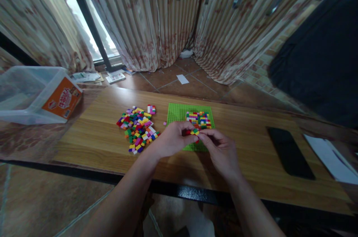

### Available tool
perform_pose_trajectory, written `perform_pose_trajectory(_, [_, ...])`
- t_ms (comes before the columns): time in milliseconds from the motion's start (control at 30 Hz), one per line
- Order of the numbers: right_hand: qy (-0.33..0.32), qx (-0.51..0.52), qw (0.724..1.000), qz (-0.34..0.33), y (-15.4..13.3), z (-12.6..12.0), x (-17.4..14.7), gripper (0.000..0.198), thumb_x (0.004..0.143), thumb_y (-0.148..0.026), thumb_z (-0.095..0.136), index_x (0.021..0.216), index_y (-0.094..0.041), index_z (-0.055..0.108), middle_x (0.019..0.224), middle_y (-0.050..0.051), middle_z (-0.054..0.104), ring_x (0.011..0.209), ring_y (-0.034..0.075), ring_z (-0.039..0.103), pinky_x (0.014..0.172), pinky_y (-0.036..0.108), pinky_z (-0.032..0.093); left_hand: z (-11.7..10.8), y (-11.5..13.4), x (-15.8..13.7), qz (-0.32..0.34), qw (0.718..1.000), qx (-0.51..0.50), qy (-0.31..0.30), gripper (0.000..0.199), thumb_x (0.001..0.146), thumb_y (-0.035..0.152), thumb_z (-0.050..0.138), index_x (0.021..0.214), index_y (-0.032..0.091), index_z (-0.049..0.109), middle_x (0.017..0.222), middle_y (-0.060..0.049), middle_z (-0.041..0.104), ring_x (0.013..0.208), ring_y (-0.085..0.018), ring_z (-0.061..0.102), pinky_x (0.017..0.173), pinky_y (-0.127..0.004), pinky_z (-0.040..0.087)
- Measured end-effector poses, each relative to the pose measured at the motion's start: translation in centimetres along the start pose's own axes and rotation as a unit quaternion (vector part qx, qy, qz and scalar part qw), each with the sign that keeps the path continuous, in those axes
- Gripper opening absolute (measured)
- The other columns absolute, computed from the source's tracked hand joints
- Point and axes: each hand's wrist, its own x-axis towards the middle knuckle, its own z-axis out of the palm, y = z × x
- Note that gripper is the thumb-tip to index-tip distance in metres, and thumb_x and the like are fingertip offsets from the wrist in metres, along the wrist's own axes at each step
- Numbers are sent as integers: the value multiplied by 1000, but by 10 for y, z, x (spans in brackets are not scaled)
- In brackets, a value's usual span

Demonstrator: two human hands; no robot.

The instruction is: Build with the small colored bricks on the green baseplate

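Just over the front of a green studded baseplate point(176, 109), my left hand point(175, 138) and my right hand point(222, 151) meet with closed fingertips. Between them is a small cluster of toy bricks point(195, 131) in yellow, green and red, pinched from both sides. Part of the cluster is covered by my fingers. Behind the hands, a block of multicoloured bricks point(199, 118) covers part of the plate's right half. To the left lies a loose pile of bricks point(138, 128) in many colours, and one pink brick point(165, 123) sits alone beside the plate.
A clear plastic bin point(30, 95) with an orange label stands at the left. On the wooden table's point(251, 143) right side lie a black flat object point(291, 151) and white paper point(330, 155). Beyond the table hang patterned curtains point(134, 24). A dark shape fills the upper right.
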Motion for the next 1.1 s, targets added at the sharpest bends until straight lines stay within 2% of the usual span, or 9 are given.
perform_pose_trajectory(100, [-2, 2, 1000, 12, 0, 1, -1, 18, 83, -42, 71, 86, -25, 76, 88, 2, 75, 83, 20, 67, 79, 33, 51, -1, 4, 0, -1, 1000, 0, 8, 22, 85, 36, 65, 78, 15, 63, 68, 5, 50, 63, -9, 43, 58, -22, 34])
perform_pose_trajectory(333, [-12, 26, 999, 13, -4, 0, 0, 17, 82, -41, 71, 81, -24, 76, 81, 1, 74, 77, 18, 65, 74, 30, 50, 0, 5, 0, -1, 1000, -21, -5, 20, 83, 34, 68, 81, 14, 67, 70, 3, 55, 65, -10, 47, 60, -22, 36])
perform_pose_trajectory(600, [-18, 82, 996, 29, -4, -2, 1, 14, 76, -40, 76, 76, -26, 78, 75, 0, 73, 73, 17, 64, 71, 30, 50, 3, 11, -1, 29, 998, -53, -12, 18, 84, 32, 67, 82, 14, 68, 72, 2, 58, 68, -10, 48, 63, -22, 37])
perform_pose_trajectory(700, [3, 86, 995, 42, -5, -5, 3, 15, 75, -41, 77, 76, -26, 79, 74, 0, 74, 72, 17, 65, 71, 32, 52, 2, 12, -1, 23, 998, -53, -6, 19, 84, 33, 67, 81, 14, 67, 72, 2, 57, 67, -10, 48, 62, -22, 37])
perform_pose_trajectory(900, [122, 43, 990, 54, -1, -28, 13, 19, 65, -42, 82, 73, -25, 78, 72, 1, 74, 69, 18, 65, 71, 34, 54, -4, 8, 0, 4, 1000, 11, 18, 22, 83, 36, 65, 75, 15, 63, 67, 3, 49, 63, -10, 42, 57, -22, 33])
perform_pose_trajectory(1000, [127, 12, 989, 73, 9, -37, 17, 25, 63, -45, 83, 74, -23, 78, 76, 3, 76, 70, 19, 66, 70, 35, 54, -5, 5, 0, -5, 999, 26, 33, 21, 82, 36, 65, 77, 16, 63, 68, 3, 51, 63, -10, 42, 57, -23, 32])
perform_pose_trajectory(1100, [103, -6, 991, 81, 18, -38, 18, 27, 65, -46, 81, 75, -22, 78, 78, 4, 77, 74, 21, 67, 72, 35, 53, -5, 6, 0, -7, 999, 32, 39, 22, 81, 36, 65, 74, 16, 61, 66, 4, 49, 62, -10, 41, 57, -23, 31])
